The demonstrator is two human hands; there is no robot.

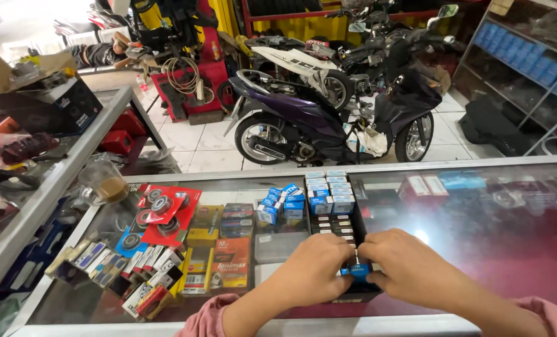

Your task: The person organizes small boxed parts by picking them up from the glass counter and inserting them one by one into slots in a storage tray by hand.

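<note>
Where both hands (359, 269) meet sits a small blue box (356, 271).

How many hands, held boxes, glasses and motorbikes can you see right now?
Hands: 2, left hand and right hand
Small blue box pinched between both: 1
Glass of brown drink: 1
Motorbikes: 2, purple and white
Total: 6

My own body, as seen from above: two bare hands, left hand (312, 268) and right hand (409, 265), no rings or watch visible. Sleeves (206, 318): pink, soft fabric, perhaps knitted, bunched at both wrists. Fingers (347, 259) uncovered, no gloves.
</note>
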